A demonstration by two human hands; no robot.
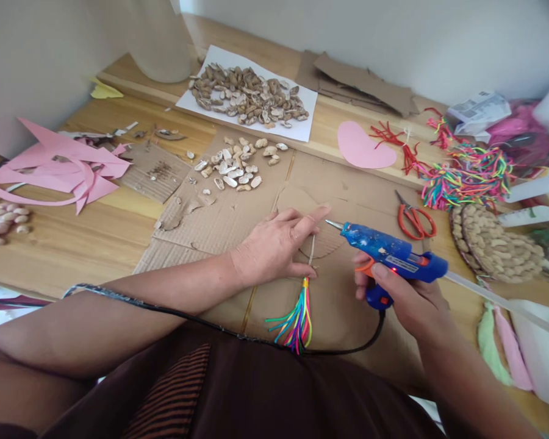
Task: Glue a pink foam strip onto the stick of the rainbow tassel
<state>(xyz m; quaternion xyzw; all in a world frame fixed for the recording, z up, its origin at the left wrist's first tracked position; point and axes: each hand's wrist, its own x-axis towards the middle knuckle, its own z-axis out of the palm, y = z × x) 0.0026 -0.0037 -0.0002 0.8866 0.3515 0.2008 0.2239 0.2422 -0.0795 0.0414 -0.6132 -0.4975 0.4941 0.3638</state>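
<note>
Head view: left hand (274,247) lies flat on a cardboard sheet (238,225) on the wooden counter (73,244), fingers (313,216) spread w/ the index stretched toward the glue gun's nozzle. Thumb & hand press on a thin string that runs down to a rainbow tassel (297,320), which hangs over the near edge of the cardboard. Nothing gripped in that hand; it's open, palm down.

Right hand (405,292) is closed round the handle of a blue glue gun (388,251), index finger on the orange trigger, red light lit on the body. Nozzle points left, tip just beside the left index finger, above a rounded cardboard cutout. Black cord (165,311) runs from the gun's base across the person's lap & under the left forearm.

Elsewhere: loose peanut shells (238,167) on the cardboard, a bigger pile on white paper (302,128) behind. Pink paper scraps (59,167) far left, pink heart cutout (363,146), red scissors (414,219), coloured cords (466,174) & a shell-covered round mat (496,244) at right.
</note>
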